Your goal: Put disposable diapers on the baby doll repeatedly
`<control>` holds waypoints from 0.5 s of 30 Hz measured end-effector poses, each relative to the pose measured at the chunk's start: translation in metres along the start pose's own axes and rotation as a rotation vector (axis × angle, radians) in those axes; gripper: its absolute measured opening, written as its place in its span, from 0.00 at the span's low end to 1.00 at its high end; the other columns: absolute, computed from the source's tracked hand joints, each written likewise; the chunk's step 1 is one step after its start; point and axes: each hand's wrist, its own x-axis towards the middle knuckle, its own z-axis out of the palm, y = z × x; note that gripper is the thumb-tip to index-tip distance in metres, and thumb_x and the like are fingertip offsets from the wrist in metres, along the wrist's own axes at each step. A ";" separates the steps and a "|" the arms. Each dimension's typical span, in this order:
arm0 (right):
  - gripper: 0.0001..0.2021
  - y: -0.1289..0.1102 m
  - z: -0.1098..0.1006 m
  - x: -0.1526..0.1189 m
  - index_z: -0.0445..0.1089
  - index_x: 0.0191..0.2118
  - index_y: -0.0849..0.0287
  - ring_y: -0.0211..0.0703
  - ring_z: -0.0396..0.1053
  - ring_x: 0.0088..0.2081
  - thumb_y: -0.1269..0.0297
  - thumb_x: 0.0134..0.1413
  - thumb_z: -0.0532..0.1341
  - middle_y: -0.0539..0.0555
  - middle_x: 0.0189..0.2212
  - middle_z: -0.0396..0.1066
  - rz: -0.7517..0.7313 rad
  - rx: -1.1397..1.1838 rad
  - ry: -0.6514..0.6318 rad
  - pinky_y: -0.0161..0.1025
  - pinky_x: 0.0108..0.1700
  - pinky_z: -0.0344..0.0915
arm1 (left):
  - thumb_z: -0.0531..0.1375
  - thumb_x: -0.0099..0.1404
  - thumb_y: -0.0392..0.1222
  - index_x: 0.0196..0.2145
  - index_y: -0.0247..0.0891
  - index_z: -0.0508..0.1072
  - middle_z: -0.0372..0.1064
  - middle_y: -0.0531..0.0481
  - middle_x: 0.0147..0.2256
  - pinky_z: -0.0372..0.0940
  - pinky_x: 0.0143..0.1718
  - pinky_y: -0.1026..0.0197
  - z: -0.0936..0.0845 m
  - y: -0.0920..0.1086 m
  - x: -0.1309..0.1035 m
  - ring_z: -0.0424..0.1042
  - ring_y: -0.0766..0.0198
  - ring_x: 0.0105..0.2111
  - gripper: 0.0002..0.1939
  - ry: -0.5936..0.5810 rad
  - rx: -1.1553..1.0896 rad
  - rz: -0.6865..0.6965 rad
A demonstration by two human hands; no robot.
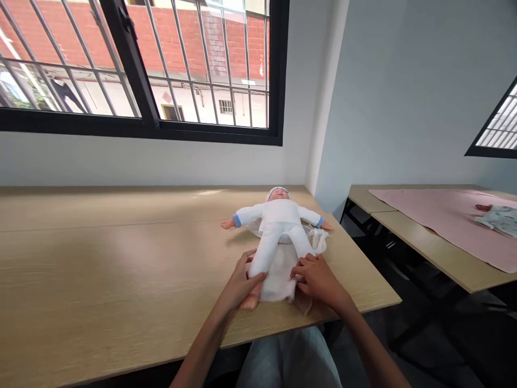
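Observation:
A baby doll [279, 215] in white clothes with blue cuffs lies on its back on the wooden table, arms spread, feet towards me. It wears a pale cap. My left hand [242, 280] is closed round the doll's lower leg on the left, thumb on top of the white trouser leg; a bare foot shows below it. My right hand [317, 277] has its fingers curled at the trouser cuff of the other leg. Beneath the doll's legs lies a thin white cloth [278, 277]. A bunched white piece [319, 240] sits beside the doll's hip on the right.
The wooden table [121, 280] runs left along the wall under a barred window [202, 70]. Its front edge is close to my lap. Across a gap on the right, a second table [428, 242] carries a pink cloth [448, 215] and a patterned garment [501, 220].

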 end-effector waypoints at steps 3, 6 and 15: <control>0.13 0.008 0.007 -0.005 0.72 0.42 0.56 0.48 0.66 0.48 0.75 0.56 0.54 0.54 0.41 0.74 0.054 0.191 0.105 0.47 0.51 0.55 | 0.65 0.53 0.43 0.57 0.44 0.65 0.68 0.44 0.50 0.70 0.45 0.52 0.002 -0.004 -0.002 0.71 0.51 0.48 0.33 0.031 0.022 0.083; 0.16 0.017 0.010 -0.011 0.71 0.43 0.57 0.47 0.68 0.46 0.77 0.54 0.51 0.53 0.42 0.74 0.095 0.396 0.215 0.46 0.51 0.57 | 0.61 0.57 0.43 0.55 0.46 0.70 0.65 0.45 0.51 0.70 0.45 0.54 0.003 -0.005 -0.006 0.70 0.52 0.48 0.26 0.030 0.118 0.157; 0.10 0.029 0.016 -0.013 0.71 0.40 0.55 0.44 0.70 0.29 0.60 0.59 0.55 0.50 0.30 0.74 0.248 0.937 0.314 0.41 0.35 0.66 | 0.60 0.55 0.31 0.51 0.49 0.71 0.51 0.45 0.60 0.57 0.60 0.44 -0.001 0.002 0.009 0.52 0.46 0.62 0.26 -0.073 0.581 0.402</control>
